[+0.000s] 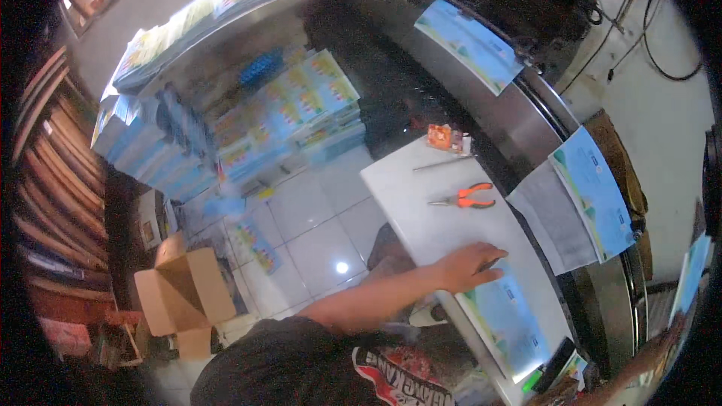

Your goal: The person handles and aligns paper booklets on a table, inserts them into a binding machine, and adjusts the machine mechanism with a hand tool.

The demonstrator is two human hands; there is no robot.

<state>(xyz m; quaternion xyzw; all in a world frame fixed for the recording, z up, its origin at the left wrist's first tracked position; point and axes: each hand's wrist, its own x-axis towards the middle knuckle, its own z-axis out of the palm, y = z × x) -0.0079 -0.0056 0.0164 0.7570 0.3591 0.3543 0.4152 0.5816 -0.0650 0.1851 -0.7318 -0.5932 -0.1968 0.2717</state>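
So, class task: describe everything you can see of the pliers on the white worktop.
The pliers have orange handles and a grey metal nose. They lie flat on the white worktop, handles slightly apart toward the right, nose pointing left. Nothing touches them but the worktop. A thin metal rod lies beyond them, and the left hand rests apart, nearer the person, by a blue printed sheet.

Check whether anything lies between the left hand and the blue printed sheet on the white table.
Nothing visible does. The left hand already rests flat at the top edge of the blue printed sheet on the white table. The orange-handled pliers lie farther up the table, apart from both.
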